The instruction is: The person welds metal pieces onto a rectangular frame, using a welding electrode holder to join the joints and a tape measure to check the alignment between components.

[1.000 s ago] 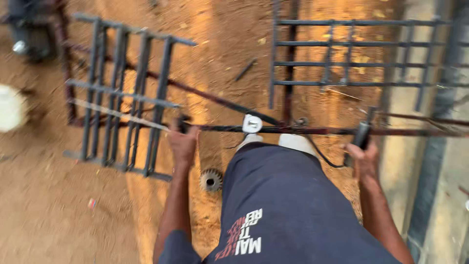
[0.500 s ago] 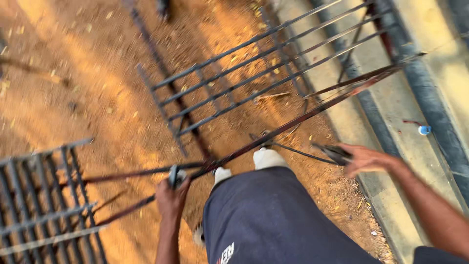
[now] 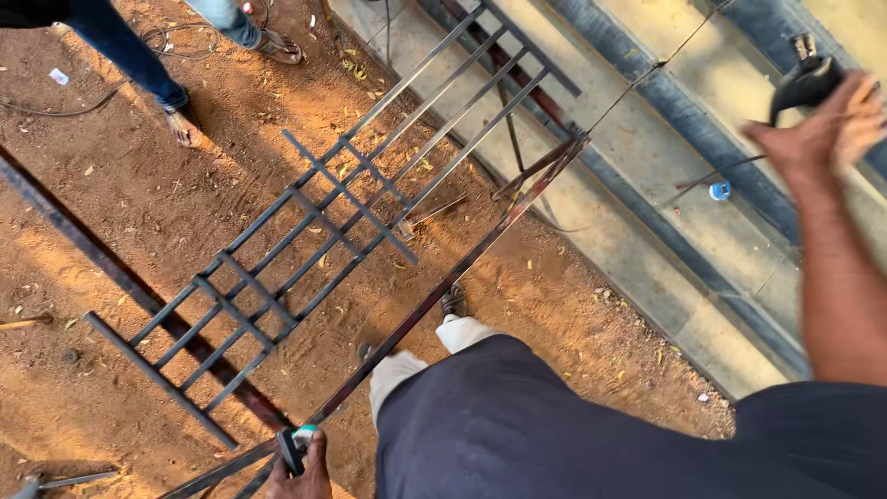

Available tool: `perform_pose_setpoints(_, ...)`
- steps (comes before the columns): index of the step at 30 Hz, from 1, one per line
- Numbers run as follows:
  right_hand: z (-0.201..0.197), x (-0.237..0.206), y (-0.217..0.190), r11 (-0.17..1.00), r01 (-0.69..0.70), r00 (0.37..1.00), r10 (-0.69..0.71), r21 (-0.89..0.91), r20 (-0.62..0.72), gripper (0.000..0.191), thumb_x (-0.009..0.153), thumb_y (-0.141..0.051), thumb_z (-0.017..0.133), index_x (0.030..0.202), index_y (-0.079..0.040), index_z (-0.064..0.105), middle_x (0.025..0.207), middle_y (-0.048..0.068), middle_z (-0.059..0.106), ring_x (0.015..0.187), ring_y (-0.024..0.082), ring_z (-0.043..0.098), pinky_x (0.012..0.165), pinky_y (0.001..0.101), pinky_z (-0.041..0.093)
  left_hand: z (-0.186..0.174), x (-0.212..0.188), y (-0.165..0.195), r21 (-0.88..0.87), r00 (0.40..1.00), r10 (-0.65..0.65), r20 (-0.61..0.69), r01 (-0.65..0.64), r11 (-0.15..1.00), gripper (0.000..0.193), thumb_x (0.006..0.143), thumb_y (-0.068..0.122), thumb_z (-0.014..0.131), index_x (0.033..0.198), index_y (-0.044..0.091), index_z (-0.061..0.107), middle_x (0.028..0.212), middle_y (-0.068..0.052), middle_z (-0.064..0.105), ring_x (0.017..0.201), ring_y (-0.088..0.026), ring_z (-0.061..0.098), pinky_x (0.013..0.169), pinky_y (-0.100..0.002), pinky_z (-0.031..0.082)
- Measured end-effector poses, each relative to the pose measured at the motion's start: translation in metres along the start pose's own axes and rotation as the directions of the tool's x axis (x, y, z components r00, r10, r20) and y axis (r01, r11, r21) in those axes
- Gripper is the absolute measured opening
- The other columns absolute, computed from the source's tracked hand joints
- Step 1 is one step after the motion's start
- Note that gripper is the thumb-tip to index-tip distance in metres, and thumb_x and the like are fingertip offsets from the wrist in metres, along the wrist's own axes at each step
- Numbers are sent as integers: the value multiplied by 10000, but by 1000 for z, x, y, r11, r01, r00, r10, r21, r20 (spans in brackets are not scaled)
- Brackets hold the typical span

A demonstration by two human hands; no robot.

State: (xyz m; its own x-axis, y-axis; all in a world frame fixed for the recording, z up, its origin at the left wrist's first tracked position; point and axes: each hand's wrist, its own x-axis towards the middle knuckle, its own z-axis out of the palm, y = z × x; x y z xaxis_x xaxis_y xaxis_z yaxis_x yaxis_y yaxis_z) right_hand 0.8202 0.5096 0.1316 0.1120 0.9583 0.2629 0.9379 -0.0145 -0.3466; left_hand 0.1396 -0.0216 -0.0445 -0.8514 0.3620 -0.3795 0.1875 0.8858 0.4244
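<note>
The left hand (image 3: 300, 467) is sitting at the bottom edge of the view, its fingers curled tight around a long metal bar (image 3: 443, 286), with a small pale clip-like piece (image 3: 294, 444) caught under the grip. The bar is running up and to the right from that hand, across the person's dark trousers (image 3: 554, 425) and pale shoes (image 3: 462, 333), ending near a concrete step (image 3: 647, 212). The right hand (image 3: 822, 129) is raised at the upper right, blurred, fingers wrapped around a dark handle (image 3: 804, 83); what sort of tool it belongs to is not clear. A thin wire (image 3: 637, 83) is stretching from the bar's far end up toward that side.

A metal grille (image 3: 342, 222) is lying flat on the red dirt (image 3: 111, 231) just left of the bar. A small blue cap-like thing (image 3: 720, 190) is resting on the step; whether it is a container cannot be told. Another person's legs in sandals (image 3: 176, 111) are standing at the upper left, well apart from the bar.
</note>
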Motion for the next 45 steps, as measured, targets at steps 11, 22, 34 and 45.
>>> perform_pose_setpoints(11,191,-31,-116,794,-421,869,491,439,-55,1492,800,-693,917,1568,96,-90,1622,359,75,1522,454,120,1210,502,131,-5,-11,154,141,993,-5,114,-11,990,624,740,529,857,1121,41,781,936,-202,776,901,-312,741,890,-435,563)
perform_pose_setpoints(22,241,-44,-158,196,-320,796,587,927,151,916,739,-488,958,1377,-69,453,1302,96,641,1174,228,617,1034,320,505,12,-21,304,-132,921,247,302,-217,967,466,717,420,875,995,57,784,885,-121,783,775,-199,725,732,-365,574)
perform_pose_setpoints(34,200,-39,-103,272,-945,296,469,182,832,536,904,-313,732,1277,47,596,1068,74,669,950,213,630,772,426,512,124,-52,472,-621,898,308,315,-50,782,328,771,231,895,972,10,762,888,-59,779,797,-108,711,746,-285,601)
perform_pose_setpoints(45,197,78,-269,168,-942,181,-477,292,860,356,988,-282,653,1190,11,648,1015,127,704,890,210,697,736,321,590,149,-66,590,-534,866,428,257,-242,810,598,672,430,920,1067,27,723,900,-83,762,806,-170,733,728,-364,597)
